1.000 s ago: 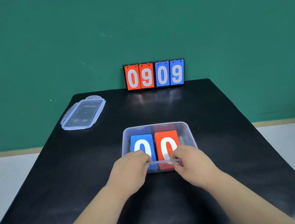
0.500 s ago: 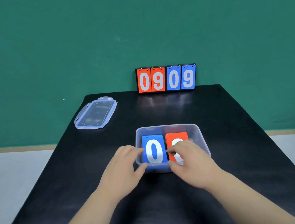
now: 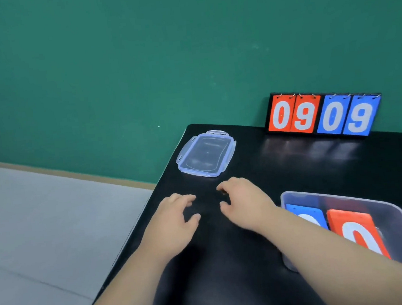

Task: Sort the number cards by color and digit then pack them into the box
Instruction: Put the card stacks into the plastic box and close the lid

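The black table (image 3: 293, 168) carries a clear box (image 3: 382, 207) at its near right, a flip scoreboard (image 3: 323, 116) reading 0909 at the far edge, and a clear lid (image 3: 206, 154) at far left. The left hand (image 3: 174, 220) and right hand (image 3: 246, 204) hover just short of the lid, fingers loosely curled, empty. A blue card (image 3: 305, 212) and a red card (image 3: 355, 229) lie side by side in the box.

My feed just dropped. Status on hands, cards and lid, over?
Left hand and right hand open, empty, over table, short of lid. Blue cards and red cards in box, lid off. Nothing between hands and lid.
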